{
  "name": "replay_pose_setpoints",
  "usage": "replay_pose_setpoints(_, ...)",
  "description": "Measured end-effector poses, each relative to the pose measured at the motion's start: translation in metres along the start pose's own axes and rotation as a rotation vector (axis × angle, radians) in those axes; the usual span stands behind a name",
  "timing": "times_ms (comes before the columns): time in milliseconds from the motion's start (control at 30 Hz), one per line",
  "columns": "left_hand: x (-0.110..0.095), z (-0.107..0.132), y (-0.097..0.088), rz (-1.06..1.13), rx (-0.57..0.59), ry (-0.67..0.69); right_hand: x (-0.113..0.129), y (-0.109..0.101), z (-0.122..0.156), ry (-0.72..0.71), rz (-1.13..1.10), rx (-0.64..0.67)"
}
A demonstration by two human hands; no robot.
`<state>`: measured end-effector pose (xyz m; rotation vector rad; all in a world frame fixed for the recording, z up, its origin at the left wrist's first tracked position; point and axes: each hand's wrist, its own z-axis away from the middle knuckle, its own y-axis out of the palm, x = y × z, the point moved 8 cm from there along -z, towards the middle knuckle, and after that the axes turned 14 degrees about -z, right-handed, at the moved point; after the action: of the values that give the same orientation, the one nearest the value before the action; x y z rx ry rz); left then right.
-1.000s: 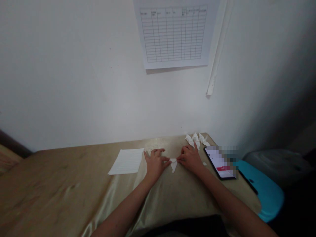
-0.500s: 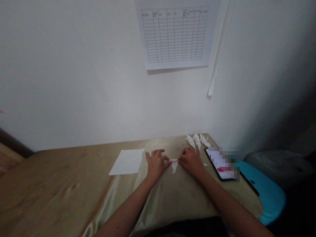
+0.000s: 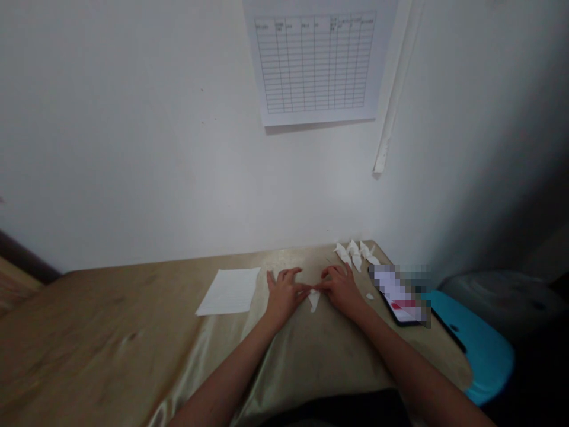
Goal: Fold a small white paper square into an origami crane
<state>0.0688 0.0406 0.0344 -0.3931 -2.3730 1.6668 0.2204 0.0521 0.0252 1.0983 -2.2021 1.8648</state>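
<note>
A small folded piece of white paper (image 3: 313, 301) lies on the cloth-covered table, its narrow end pointing toward me. My left hand (image 3: 284, 292) pinches its upper left edge between thumb and index finger, the other fingers raised. From the other side my right hand (image 3: 341, 289) grips the upper right edge in the same way. The fingertips of both hands nearly meet over the top of the paper and hide that edge. Beyond my right hand, three folded white paper figures (image 3: 354, 254) stand in a row near the wall.
Lined white paper sheets (image 3: 229, 291) lie left of my hands. To the right are a phone (image 3: 398, 296), a small paper scrap (image 3: 370, 296) and a blue stool or chair seat (image 3: 489, 344) past the table's edge. A printed table sheet (image 3: 317, 65) hangs on the wall.
My fingertips have come closer together along the top edge of the folded paper, covering more of it. The paper figures, sheets and phone stay where they were.
</note>
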Motion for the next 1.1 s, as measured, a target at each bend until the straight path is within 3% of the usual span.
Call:
replay_pose_setpoints(267,-0.003,0.001,-0.01,-0.024,-0.03,-0.021,0.001,-0.01,0.0,0.109,0.021,-0.026)
replay_pose_setpoints(633,0.005,0.002,-0.011,0.013,-0.009,-0.092,0.006,-0.019,0.004,0.124,0.068,-0.103)
replay_pose_setpoints(1100,0.008,0.005,-0.006,0.02,-0.026,-0.11,0.003,-0.017,0.008,0.12,0.004,-0.116)
